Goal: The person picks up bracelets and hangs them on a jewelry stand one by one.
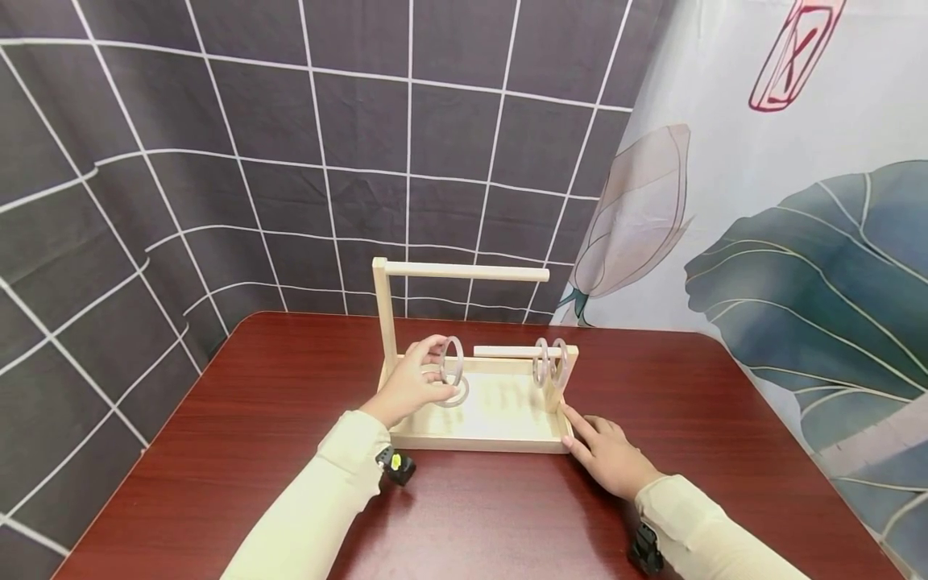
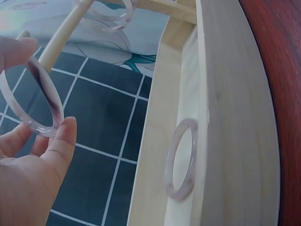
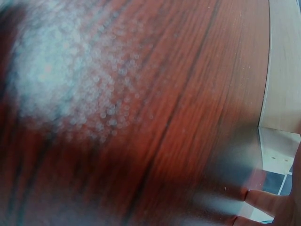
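Note:
My left hand (image 1: 412, 385) pinches a pale, translucent bangle (image 1: 461, 362) between thumb and fingertips, upright above a wooden rack's tray (image 1: 478, 443). A darker purplish patch marks this held bangle (image 2: 44, 84) in the left wrist view. Another pale bangle (image 2: 170, 162) lies in the tray below the left hand. Pale bangles (image 1: 537, 366) hang on the rack's lower rod (image 1: 500, 351), near its right post. At the tray's front right corner, my right hand (image 1: 609, 457) rests its extended fingers and thumb against the wood; only some fingertips (image 3: 263, 200) show in the right wrist view.
A tall left post (image 1: 387, 314) carries a long upper rod (image 1: 467, 271), whose right end is free. The lower rod reaches leftward from a short right post. The rack stands on a dark red wooden table (image 1: 290, 379), with a grid-patterned curtain (image 1: 362, 121) behind.

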A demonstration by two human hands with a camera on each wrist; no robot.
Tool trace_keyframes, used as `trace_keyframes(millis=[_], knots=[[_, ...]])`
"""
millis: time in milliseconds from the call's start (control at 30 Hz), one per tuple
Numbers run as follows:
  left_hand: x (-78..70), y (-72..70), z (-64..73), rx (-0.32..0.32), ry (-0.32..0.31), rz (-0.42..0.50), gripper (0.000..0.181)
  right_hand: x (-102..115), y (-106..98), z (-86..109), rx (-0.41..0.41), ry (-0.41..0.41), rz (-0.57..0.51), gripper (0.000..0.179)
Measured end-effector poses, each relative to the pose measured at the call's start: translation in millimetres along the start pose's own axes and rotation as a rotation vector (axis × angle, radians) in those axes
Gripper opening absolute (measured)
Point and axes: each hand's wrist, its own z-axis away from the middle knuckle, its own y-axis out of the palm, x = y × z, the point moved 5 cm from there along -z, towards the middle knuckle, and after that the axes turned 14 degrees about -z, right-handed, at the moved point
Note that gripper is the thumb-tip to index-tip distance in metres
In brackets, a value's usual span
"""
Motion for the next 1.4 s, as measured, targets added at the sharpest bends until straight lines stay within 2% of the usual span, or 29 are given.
trace_keyframes(millis=[133, 333, 600, 1067, 1400], knots=[[-0.8, 3.1, -2.9, -0.028, -0.009, 0.028, 0.076, 0.4, 0.4, 0.1, -0.005, -0.008, -0.001, 0.059], [-4.4, 10.1, -6.2, -0.026, -0.032, 0.074, 0.078, -0.8, 0.6, -0.3, 0.000, -0.002, 0.003, 0.060], [-7.2, 17.2, -8.8, -0.036, -0.040, 0.078, 0.077, 1.7, -0.2, -0.4, -0.008, -0.020, 0.001, 0.059], [-7.1, 31.1, -17.4, -0.013, -0.081, 0.127, 0.075, 2.0, -0.4, 0.0, 0.006, -0.005, 0.001, 0.060], [-1.6, 42.6, -22.4, 0.011, -0.117, 0.212, 0.073, 0.2, 0.3, -0.5, 0.007, -0.008, 0.007, 0.060]])
